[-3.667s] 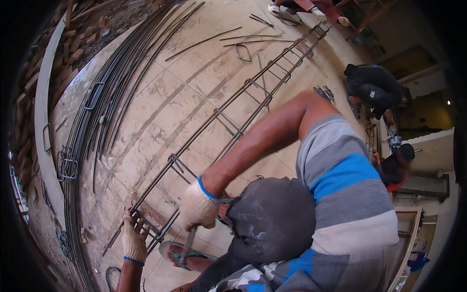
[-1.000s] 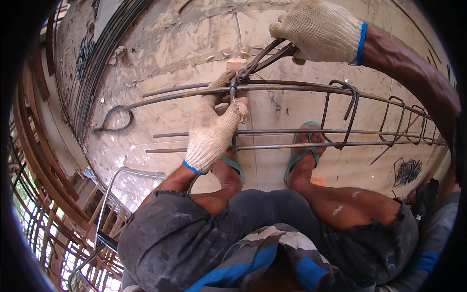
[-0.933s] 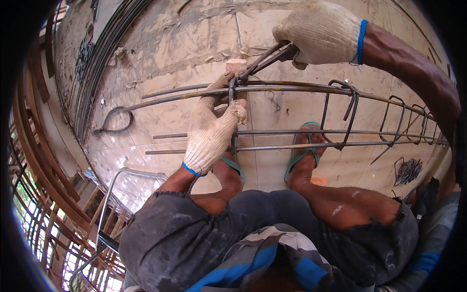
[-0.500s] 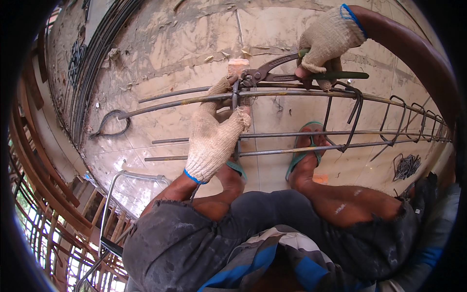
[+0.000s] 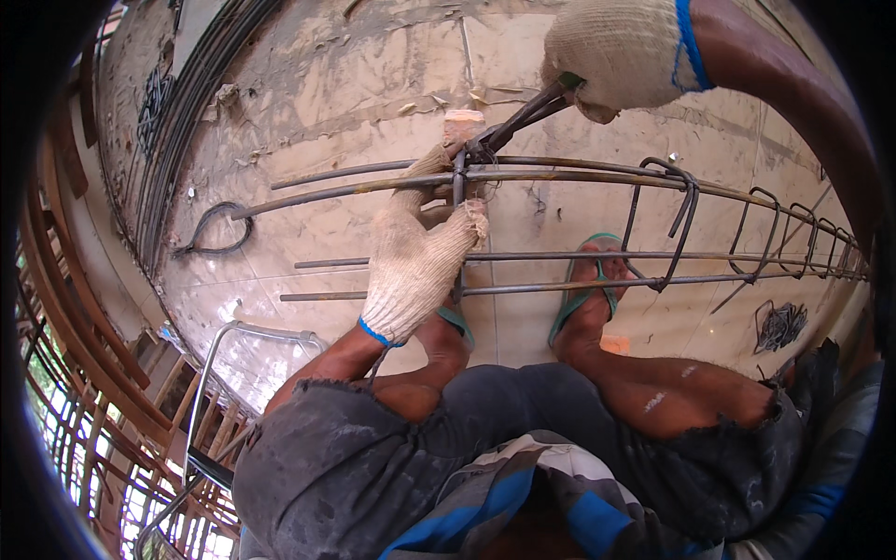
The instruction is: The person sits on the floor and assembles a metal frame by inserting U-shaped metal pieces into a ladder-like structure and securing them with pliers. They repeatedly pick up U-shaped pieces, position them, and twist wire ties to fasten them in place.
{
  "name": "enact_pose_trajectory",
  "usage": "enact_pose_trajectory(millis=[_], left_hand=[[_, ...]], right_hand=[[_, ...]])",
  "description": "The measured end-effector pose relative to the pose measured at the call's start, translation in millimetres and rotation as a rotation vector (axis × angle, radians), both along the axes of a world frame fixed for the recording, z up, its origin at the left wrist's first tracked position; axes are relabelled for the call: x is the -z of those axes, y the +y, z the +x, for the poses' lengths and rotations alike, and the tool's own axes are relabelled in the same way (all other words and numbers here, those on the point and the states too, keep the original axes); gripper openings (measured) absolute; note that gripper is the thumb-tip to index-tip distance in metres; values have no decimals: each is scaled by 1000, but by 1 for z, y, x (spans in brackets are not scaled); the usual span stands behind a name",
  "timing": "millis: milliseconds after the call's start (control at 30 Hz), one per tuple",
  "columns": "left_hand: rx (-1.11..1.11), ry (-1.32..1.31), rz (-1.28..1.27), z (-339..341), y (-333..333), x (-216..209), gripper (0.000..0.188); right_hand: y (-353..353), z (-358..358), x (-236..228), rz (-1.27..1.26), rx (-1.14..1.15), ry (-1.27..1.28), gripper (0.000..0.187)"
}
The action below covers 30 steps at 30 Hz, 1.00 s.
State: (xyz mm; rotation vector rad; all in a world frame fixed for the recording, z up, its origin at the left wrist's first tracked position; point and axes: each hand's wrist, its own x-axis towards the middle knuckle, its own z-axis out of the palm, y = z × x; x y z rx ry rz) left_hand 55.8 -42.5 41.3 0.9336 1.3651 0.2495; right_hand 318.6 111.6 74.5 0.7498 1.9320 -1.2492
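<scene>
A long rebar cage (image 5: pixel 579 175) of dark rods runs left to right in front of me. My left hand (image 5: pixel 411 247), in a knitted glove, is closed around a stirrup (image 5: pixel 458 179) and the upper rod near the cage's left end. In my gloved right hand (image 5: pixel 616 61) are pincers (image 5: pixel 525 118), their handles pressed together inside my fist. The pincers' jaws meet the upper corner of that stirrup, beside my left fingers. Any wire in the jaws is too small to make out.
A brick (image 5: pixel 464 123) sits behind the stirrup. More stirrups (image 5: pixel 689 205) follow to the right. A wire loop (image 5: pixel 217 235) and long rods (image 5: pixel 177 121) lie left; a wire bundle (image 5: pixel 782 327) lies right. A metal tube frame (image 5: pixel 207 373) stands near my left leg.
My right hand has risen and come nearer, tilting the pincers upward. Their handles, spread before, are now squeezed together. My left hand stays at the stirrup, shifted only slightly.
</scene>
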Motion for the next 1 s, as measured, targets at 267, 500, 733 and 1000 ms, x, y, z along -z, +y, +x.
enact_pose_trajectory(millis=[267, 500, 733, 1000], left_hand=[[-103, -103, 27, 2, -4, 3, 62], [-33, -20, -25, 1, -2, -1, 64], [-2, 22, -17, -2, -5, 2, 63], [-78, -79, 12, -1, -8, 2, 62]], right_hand=[[-27, -21, -18, 135, 248, -385, 40], [-29, -10, -7, 340, 49, -115, 35], [-23, -17, -13, 347, 10, -122, 30], [-20, -21, -17, 350, -3, -128, 26]])
